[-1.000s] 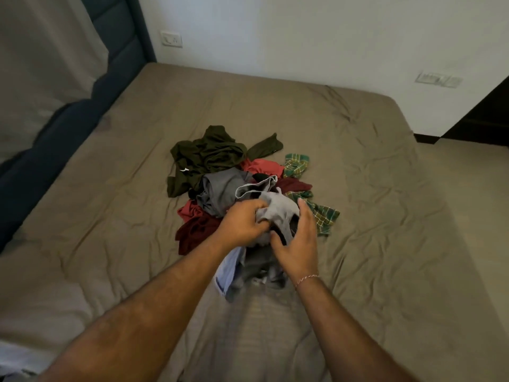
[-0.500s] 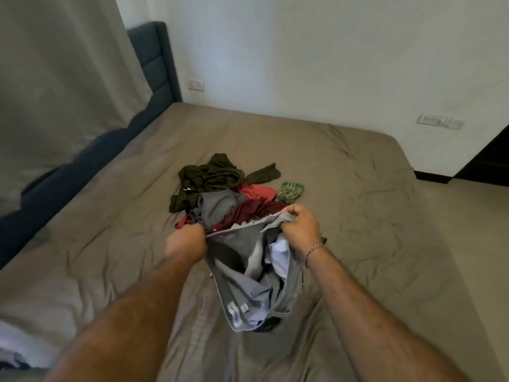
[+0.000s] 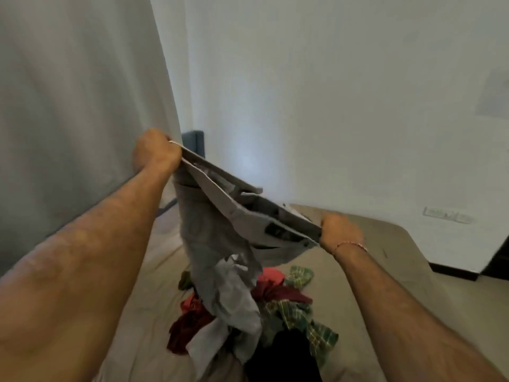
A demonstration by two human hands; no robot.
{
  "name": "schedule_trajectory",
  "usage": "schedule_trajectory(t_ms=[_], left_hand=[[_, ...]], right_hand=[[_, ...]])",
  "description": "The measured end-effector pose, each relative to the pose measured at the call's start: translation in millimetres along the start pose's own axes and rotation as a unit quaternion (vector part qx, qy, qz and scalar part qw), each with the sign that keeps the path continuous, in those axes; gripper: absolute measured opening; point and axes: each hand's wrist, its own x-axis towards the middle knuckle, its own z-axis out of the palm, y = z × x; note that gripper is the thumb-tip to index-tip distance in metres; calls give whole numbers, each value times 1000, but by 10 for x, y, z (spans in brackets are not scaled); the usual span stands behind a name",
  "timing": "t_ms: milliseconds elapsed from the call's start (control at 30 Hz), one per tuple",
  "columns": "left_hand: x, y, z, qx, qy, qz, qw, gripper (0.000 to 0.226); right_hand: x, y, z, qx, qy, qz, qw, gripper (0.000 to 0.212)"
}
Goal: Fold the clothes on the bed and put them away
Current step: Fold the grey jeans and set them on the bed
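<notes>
A pair of grey trousers (image 3: 220,238) hangs in the air above the bed, stretched by its waistband. My left hand (image 3: 154,153) grips one end of the waistband, raised high at the left. My right hand (image 3: 340,230) grips the other end, lower and to the right. The legs dangle down onto the pile of clothes (image 3: 278,296) on the bed (image 3: 385,260): dark red and red pieces, a green checked piece (image 3: 300,312) and a black piece (image 3: 286,357). The trousers hide part of the pile.
A pale curtain (image 3: 77,106) hangs at the left, with a blue headboard (image 3: 197,142) behind it. A white wall with a socket plate (image 3: 447,215) runs behind the bed. A dark opening (image 3: 498,260) is at the far right.
Both hands have lifted the grey trousers off the pile and pulled the waistband taut, the left hand rising higher. My view has tilted upward toward the wall.
</notes>
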Motion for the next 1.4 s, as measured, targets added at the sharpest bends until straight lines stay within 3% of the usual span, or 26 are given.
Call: schedule_trajectory(t_ms=[67, 167, 333, 400, 500, 600, 700, 767, 833, 933, 1000, 1067, 1133, 1233, 1300, 1333, 1400], left_hand=[[46, 24, -225, 28, -4, -4, 1000, 21], [135, 36, -393, 13, -57, -34, 998, 19], [347, 5, -442, -204, -109, -122, 965, 15], [410, 34, -421, -265, -131, -113, 949, 18], [467, 128, -427, -284, -177, -20, 942, 22], [513, 255, -452, -173, -226, 134, 949, 17], [481, 432, -461, 31, -208, 248, 945, 14], [376, 564, -468, 76, -176, 250, 949, 14], [274, 749, -409, -52, -259, 175, 949, 17], [105, 1017, -395, -260, -394, 27, 881, 22], [-25, 1221, -332, -343, -419, 11, 841, 30], [-192, 1413, -266, -382, -406, 8, 830, 33], [-357, 1622, -201, -373, -379, 14, 847, 30], [-519, 1906, -113, -231, -280, 100, 926, 11], [-689, 2069, -66, -139, -206, 139, 959, 14], [-773, 2144, -40, -124, -174, 140, 967, 14], [-993, 2311, 9, -131, -132, 130, 974, 10]], right_hand=[[17, 27, -136, 161, -73, 72, 982, 11], [31, -60, -436, 435, -101, 142, 884, 24], [41, -58, -1019, 583, -36, 133, 800, 37], [27, -14, -1206, 611, 3, 125, 782, 31], [-60, 74, -1486, 596, 46, 98, 795, 17], [-234, 204, -1767, 555, 98, 115, 818, 8], [-373, 317, -1983, 510, 166, 153, 830, 11], [-454, 391, -2122, 462, 188, 185, 847, 13], [-608, 510, -2293, 440, 201, 212, 849, 16], [-822, 727, -2476, 518, 268, 201, 787, 25], [-987, 900, -2602, 560, 315, 187, 743, 31], [-1060, 1145, -2738, 589, 344, 182, 708, 36], [-1086, 1438, -2873, 556, 362, 171, 728, 34], [-1111, 1828, -3005, 442, 337, 129, 821, 26], [-1100, 2052, -3061, 374, 310, 110, 867, 28], [-1078, 2135, -3085, 364, 305, 100, 874, 30], [-1003, 2321, -3094, 410, 317, 93, 850, 37]])
